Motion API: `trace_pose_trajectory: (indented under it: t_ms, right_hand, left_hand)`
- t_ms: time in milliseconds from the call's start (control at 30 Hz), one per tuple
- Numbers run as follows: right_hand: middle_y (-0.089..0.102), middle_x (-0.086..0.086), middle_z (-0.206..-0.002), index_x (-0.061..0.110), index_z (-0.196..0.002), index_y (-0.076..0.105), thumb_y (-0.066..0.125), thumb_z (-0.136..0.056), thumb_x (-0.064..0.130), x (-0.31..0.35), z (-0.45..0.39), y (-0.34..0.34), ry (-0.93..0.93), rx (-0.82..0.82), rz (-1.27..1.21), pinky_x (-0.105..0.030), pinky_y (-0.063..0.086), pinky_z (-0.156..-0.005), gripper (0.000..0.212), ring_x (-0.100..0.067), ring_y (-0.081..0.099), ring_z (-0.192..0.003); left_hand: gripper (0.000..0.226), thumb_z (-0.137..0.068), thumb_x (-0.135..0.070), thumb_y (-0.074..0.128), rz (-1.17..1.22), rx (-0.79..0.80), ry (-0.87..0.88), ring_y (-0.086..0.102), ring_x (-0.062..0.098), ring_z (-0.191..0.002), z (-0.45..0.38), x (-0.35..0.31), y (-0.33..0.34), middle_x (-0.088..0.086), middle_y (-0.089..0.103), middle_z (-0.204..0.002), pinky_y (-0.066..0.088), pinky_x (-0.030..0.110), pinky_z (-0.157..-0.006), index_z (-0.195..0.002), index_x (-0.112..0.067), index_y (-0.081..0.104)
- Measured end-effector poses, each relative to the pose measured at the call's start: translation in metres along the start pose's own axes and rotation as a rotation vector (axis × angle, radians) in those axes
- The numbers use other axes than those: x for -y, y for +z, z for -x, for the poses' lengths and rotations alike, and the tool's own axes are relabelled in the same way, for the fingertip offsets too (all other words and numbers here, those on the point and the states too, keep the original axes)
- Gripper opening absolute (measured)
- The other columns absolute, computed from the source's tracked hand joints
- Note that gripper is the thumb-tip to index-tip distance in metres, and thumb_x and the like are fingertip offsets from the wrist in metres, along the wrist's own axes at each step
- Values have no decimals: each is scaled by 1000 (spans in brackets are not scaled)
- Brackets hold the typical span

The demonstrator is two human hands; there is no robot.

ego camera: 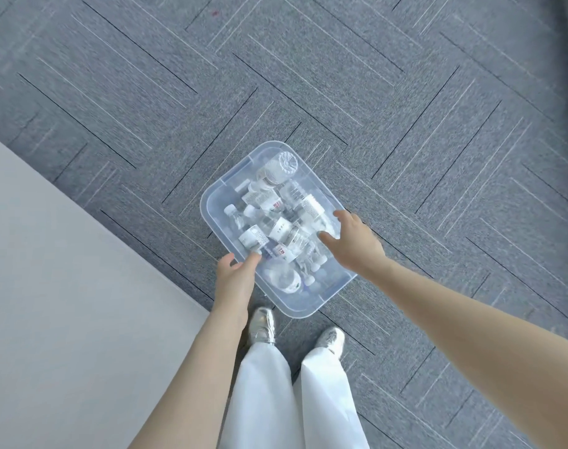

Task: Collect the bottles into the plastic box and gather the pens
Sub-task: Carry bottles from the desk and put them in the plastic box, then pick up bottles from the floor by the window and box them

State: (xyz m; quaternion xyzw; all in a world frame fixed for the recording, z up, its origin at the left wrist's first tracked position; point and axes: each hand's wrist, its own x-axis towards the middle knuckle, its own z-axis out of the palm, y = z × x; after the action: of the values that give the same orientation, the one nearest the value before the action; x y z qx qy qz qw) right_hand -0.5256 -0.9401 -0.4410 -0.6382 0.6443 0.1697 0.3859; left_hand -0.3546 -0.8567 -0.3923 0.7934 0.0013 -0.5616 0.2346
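Note:
A clear plastic box [211, 202] holds several clear water bottles [278, 230] with white caps, lying in a heap. It hangs above the grey carpet in front of my legs. My left hand [234, 280] grips the box's near-left rim, thumb over the edge and inside. On the right rim, my right hand [354, 244] holds on with the thumb inside the box and the fingers outside along the wall. No pens are in view.
A pale grey table top [56, 286] fills the lower left, its edge running diagonally just left of my left arm. Grey patterned carpet [405, 124] spreads all around. My white trousers and silver shoes [263, 325] are directly below the box.

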Motion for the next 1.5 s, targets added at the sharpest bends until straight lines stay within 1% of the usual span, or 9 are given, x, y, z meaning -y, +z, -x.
trace_pose_trajectory:
  t_ms: [100,467,633,733,867,1033,1167,1300,1500]
  right_hand:
    - [38,-5,-144,17,-142,29,46,-93,48,3,7,-3,-9,-5,-19,-45,49,-91,61,-24,49,-120]
    - [38,1,-145,20,-138,39,49,-94,39,10,76,-63,-37,-50,-161,-33,52,-84,50,-18,57,-110]
    - [42,3,-143,20,-136,42,51,-93,38,2,141,-119,-66,-122,-308,-31,41,-100,47,-14,50,-121]
    - [43,4,-142,21,-134,44,51,-93,34,-9,187,-146,-46,-187,-416,-27,37,-100,44,-12,46,-125]
    - [43,5,-142,23,-134,45,52,-93,35,-27,248,-174,-16,-304,-553,-27,36,-103,44,-10,45,-126]
    - [44,7,-140,23,-134,44,52,-93,35,-59,325,-205,53,-479,-701,-24,35,-100,44,-7,43,-126]
    - [46,6,-139,23,-133,45,53,-93,32,-92,393,-215,160,-656,-802,-20,33,-97,42,-8,44,-125]
    - [45,7,-140,22,-136,44,53,-93,33,-120,466,-204,307,-790,-889,-26,35,-101,45,-10,44,-127]
    - [41,8,-143,24,-137,40,51,-94,38,-141,578,-163,537,-873,-802,-31,37,-104,47,-12,42,-129]
  left_hand:
    - [54,-91,-27,53,-53,30,46,43,17,-105,6,-4,-2,7,46,-137,32,32,-86,-140,-16,33]
    - [36,-92,-24,52,-212,115,232,47,12,-99,82,-36,-2,-7,49,-112,32,30,-83,-128,-20,47]
    - [32,-91,-21,51,-308,144,370,49,5,-89,147,-60,4,-9,51,-110,35,27,-78,-123,-24,49]
    - [28,-91,-21,50,-390,183,463,47,-6,-84,195,-72,9,-12,51,-105,34,19,-63,-119,-29,49]
    - [24,-91,-21,51,-501,242,593,48,-6,-85,254,-83,17,-13,55,-105,33,15,-61,-112,-32,48]
    - [23,-92,-21,54,-626,395,773,52,-2,-92,315,-85,36,-14,56,-106,35,10,-66,-112,-30,49]
    - [23,-91,-21,55,-780,566,861,55,6,-100,353,-80,53,-20,56,-105,40,16,-66,-111,-33,49]
    - [21,-91,-22,57,-924,699,960,54,15,-108,386,-78,72,-9,58,-108,41,28,-83,-110,-30,50]
    - [23,-91,-27,56,-1103,899,1157,56,16,-104,457,-53,113,-7,58,-110,39,28,-79,-113,-29,50]
